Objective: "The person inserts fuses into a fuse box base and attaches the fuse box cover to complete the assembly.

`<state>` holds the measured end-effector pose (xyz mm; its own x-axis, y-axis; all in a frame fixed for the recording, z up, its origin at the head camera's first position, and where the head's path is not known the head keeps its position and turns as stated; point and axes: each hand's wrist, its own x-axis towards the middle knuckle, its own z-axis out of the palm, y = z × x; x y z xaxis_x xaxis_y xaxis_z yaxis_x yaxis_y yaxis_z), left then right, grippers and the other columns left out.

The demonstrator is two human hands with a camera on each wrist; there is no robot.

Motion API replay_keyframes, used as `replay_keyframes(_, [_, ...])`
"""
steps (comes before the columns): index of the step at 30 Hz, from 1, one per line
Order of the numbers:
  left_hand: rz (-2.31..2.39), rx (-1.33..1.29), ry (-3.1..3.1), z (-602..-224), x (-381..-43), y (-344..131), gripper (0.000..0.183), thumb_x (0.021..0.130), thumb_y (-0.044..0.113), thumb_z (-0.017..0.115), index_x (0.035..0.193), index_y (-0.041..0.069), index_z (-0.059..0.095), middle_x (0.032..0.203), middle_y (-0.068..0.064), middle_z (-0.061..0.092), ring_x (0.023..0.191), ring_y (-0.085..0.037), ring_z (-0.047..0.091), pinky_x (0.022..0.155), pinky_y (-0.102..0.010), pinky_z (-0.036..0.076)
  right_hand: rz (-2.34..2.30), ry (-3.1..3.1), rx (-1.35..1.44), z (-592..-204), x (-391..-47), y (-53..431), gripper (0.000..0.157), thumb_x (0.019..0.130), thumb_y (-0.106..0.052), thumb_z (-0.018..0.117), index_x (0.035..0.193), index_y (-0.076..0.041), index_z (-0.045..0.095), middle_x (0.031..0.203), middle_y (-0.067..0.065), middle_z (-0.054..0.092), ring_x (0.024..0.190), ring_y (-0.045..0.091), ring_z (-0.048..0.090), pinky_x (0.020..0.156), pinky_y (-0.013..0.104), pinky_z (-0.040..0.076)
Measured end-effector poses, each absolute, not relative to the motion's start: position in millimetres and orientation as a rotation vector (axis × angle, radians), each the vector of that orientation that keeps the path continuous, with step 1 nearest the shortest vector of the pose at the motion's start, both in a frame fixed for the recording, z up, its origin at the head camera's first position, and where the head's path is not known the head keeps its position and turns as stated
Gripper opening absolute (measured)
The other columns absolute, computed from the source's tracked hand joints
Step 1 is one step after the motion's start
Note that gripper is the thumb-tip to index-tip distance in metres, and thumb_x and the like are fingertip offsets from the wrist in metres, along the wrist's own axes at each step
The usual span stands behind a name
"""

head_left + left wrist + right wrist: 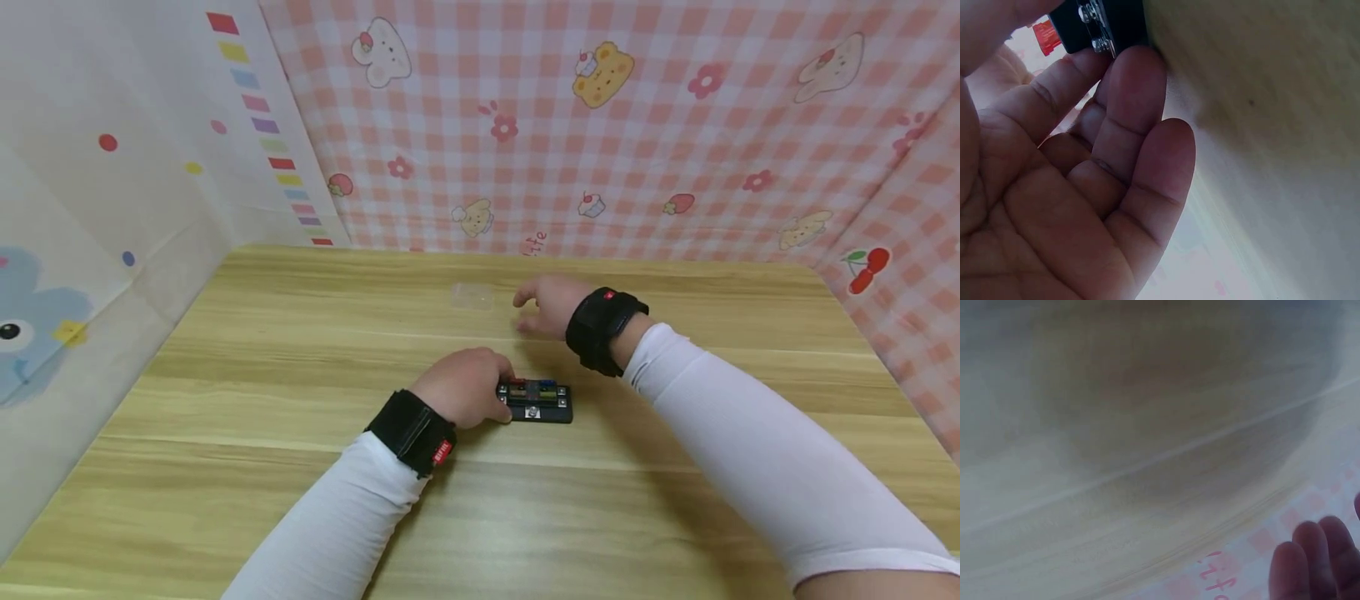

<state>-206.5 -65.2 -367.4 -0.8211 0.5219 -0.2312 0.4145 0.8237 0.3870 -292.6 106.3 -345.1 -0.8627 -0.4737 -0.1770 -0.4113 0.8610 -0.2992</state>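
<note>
My left hand (467,387) holds a small black electrical board (551,412) by its left end, between thumb and fingers. The board carries metal screw terminals, a red part and a blue part along its far side. In the left wrist view its dark edge with two screws (1101,44) shows at the top, close by the fingertips. Farther back, my right hand (558,305) hovers over the table with thumb and forefinger apart and nothing between them. Left of those fingertips lies a thin clear plastic piece (472,296). Only several right fingers (1310,562) appear in the right wrist view.
The wooden table (300,375) carries the board and the plastic piece. A pink checked cloth (525,158) hangs behind its far edge, with patterned sheets (112,217) to the left and more checked cloth (915,250) to the right.
</note>
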Motion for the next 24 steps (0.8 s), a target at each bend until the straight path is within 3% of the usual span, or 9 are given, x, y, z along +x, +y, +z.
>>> replay_keyframes(11, [0.453, 0.720, 2.697, -369, -207, -66, 0.040, 0.071, 0.030, 0.081, 0.106, 0.016, 0.067, 0.091, 0.003, 0.060, 0.076, -0.012, 0.052, 0.074, -0.031, 0.045, -0.310, 2.857, -0.686, -354, -321, 79, 0.048, 0.087, -0.033, 0.066, 0.130, -0.015, 0.055, 0.123, 0.008, 0.058, 0.110, 0.022, 0.049, 0.095, 0.041, 0.040])
replay_keyframes(17, [0.445, 0.737, 2.702, -369, -207, -67, 0.040, 0.070, 0.030, 0.081, 0.105, 0.015, 0.067, 0.090, 0.004, 0.060, 0.076, -0.012, 0.052, 0.074, -0.030, 0.045, -0.199, 2.794, -0.813, -362, -330, 63, 0.059, 0.087, -0.032, 0.066, 0.140, -0.015, 0.044, 0.129, 0.007, 0.055, 0.115, 0.020, 0.046, 0.098, 0.038, 0.038])
replay_keyframes(24, [0.449, 0.733, 2.705, -369, -207, -67, 0.039, 0.071, 0.030, 0.081, 0.104, 0.016, 0.068, 0.088, 0.005, 0.060, 0.074, -0.012, 0.052, 0.072, -0.029, 0.045, -0.140, 2.790, -0.833, -364, -339, 53, 0.048, 0.091, -0.024, 0.061, 0.137, -0.014, 0.048, 0.124, 0.008, 0.058, 0.111, 0.022, 0.049, 0.096, 0.038, 0.039])
